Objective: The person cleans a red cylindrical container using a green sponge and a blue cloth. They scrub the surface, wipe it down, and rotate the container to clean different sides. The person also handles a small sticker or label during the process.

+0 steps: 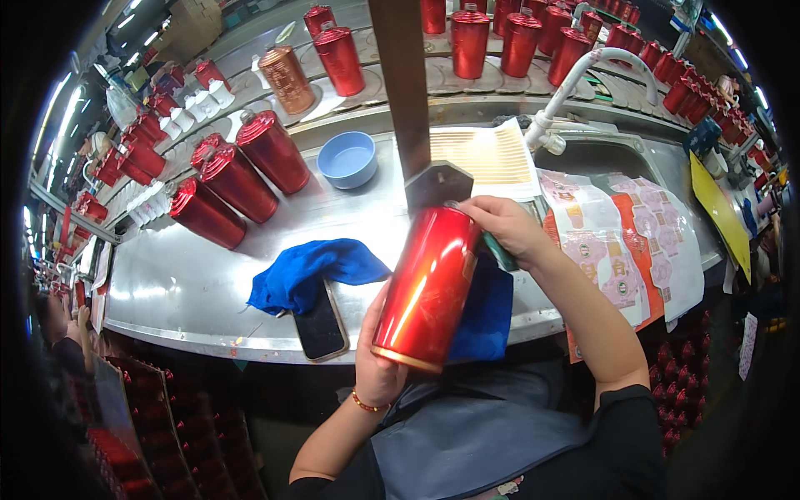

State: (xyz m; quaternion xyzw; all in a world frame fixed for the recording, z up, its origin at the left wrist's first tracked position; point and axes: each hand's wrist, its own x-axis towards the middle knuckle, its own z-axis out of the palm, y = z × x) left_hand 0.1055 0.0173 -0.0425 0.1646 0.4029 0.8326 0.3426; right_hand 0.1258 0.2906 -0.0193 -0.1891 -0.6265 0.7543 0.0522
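Note:
A glossy red bottle point(431, 281) with a gold rim at its base is held tilted over the front edge of the steel worktop. My left hand point(381, 369) supports its lower side and base. At the neck end, my right hand point(509, 228) grips the bottle's top with the fingers. A green flat tool point(499, 251) shows under the right palm; its exact kind is partly hidden. Behind the bottle hangs a dark blue cloth point(490, 312). To the left, a crumpled blue cloth point(319, 269) partly covers a smartphone point(320, 325).
Red bottles point(273, 150) stand at the left, near a blue bowl point(347, 160). A dark post point(406, 87) rises just beyond my hands. Printed decal sheets point(594, 250) lie before the sink point(594, 159) and white faucet point(550, 119). A conveyor point(387, 81) carries more bottles behind.

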